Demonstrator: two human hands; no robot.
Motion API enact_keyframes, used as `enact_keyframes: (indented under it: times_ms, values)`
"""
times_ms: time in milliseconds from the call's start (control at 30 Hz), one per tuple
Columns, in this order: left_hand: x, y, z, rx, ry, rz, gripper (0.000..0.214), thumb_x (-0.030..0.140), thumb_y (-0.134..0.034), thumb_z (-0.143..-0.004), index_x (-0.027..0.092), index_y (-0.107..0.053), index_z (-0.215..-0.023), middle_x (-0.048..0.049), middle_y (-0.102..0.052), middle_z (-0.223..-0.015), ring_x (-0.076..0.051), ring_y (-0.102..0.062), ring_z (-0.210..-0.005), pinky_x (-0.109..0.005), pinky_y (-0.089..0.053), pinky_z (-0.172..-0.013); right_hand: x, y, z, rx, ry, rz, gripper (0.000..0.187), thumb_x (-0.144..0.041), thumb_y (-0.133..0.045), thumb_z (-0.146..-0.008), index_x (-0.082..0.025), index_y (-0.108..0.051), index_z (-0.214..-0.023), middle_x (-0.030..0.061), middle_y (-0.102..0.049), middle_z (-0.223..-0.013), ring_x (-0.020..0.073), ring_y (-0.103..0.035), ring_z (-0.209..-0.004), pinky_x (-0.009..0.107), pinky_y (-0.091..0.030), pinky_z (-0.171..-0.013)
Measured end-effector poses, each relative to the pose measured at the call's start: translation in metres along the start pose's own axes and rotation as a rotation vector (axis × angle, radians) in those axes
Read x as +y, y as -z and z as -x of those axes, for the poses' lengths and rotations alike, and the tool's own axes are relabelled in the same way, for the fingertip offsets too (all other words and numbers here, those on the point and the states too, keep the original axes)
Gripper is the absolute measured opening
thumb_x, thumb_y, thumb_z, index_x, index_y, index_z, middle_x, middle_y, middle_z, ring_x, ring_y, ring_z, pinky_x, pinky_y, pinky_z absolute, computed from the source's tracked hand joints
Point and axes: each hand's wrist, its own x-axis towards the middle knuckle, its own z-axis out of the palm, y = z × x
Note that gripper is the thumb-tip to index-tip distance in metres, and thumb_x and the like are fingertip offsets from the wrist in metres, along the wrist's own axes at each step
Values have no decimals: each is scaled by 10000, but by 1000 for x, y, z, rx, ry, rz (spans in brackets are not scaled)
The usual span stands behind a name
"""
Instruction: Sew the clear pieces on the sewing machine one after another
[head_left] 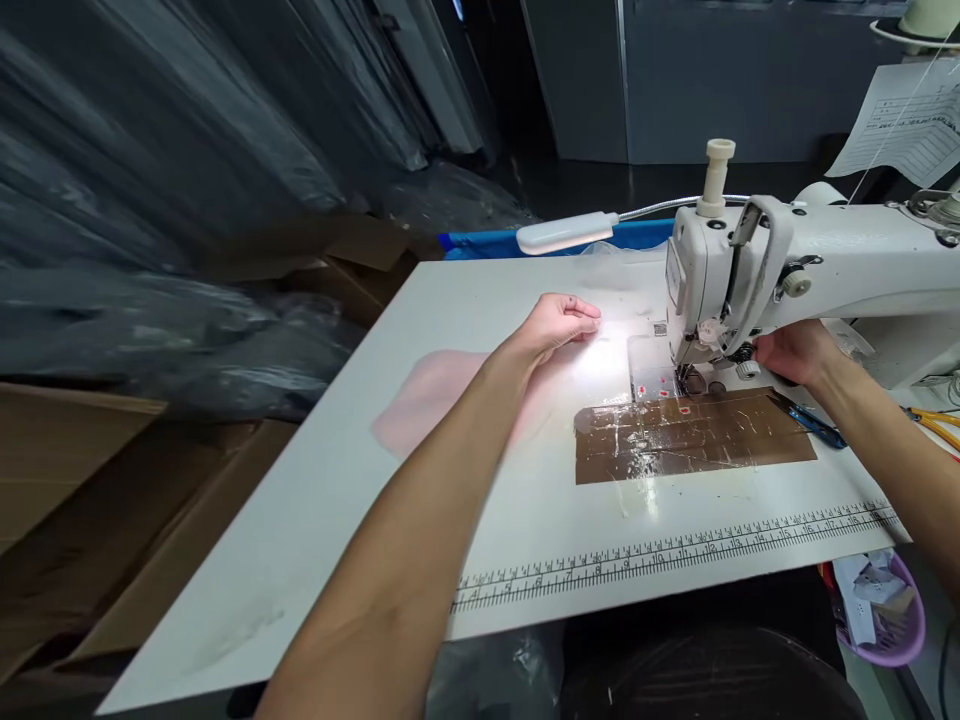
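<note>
A white sewing machine (787, 270) stands at the right of a white work table (315, 500). My left hand (559, 325) rests on the tabletop left of the needle, fingers curled together, palm down, in the bright pool of the lamp; nothing shows in it. My right hand (795, 352) reaches under the machine head beside the needle area, its fingers hidden behind the machine. A pink cloth piece (431, 400) lies flat on the table under my left forearm. Brown tape patches (690, 440) cover the table in front of the needle plate (649, 370).
A gooseneck lamp (566, 232) shines over the table. Blue-handled snips (814, 420) lie right of the tape. A printed ruler (675, 550) runs along the front edge. Cardboard boxes (112, 500) and dark plastic sheeting fill the left. A purple basket (889, 620) sits lower right.
</note>
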Motion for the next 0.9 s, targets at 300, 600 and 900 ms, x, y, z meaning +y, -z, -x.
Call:
enact_keyframes:
  times_ms: [300, 600, 900]
  values:
    - [14, 2, 23, 70, -198, -257, 248, 205, -739, -647, 178, -730, -894, -80, -709, -1116, -276, -657, -1102, -393, -496, -1015, 48, 5, 43, 126, 97, 86, 331, -507, -571, -929, -227, -586, -753, 43, -698, -710, 206, -711, -728, 352, -629, -811]
    - [-23, 94, 81, 314, -241, -779, 380, 453, -601, -834, 212, -733, -1097, -75, -688, -1267, -279, -654, -1089, -387, -484, -1049, 67, 12, 54, 20, 379, 482, 592, -792, -557, -811, -214, -680, -832, 76, -748, -856, 253, -723, -857, 421, -585, -918]
    - [-85, 112, 104, 552, -54, -690, 290, 357, -592, -834, 166, -774, -954, -124, -716, -1164, -297, -671, -1088, -391, -490, -1049, 69, 10, 61, 65, 347, 596, 283, -492, -638, -781, -226, -683, -868, 76, -749, -860, 243, -722, -880, 374, -592, -855]
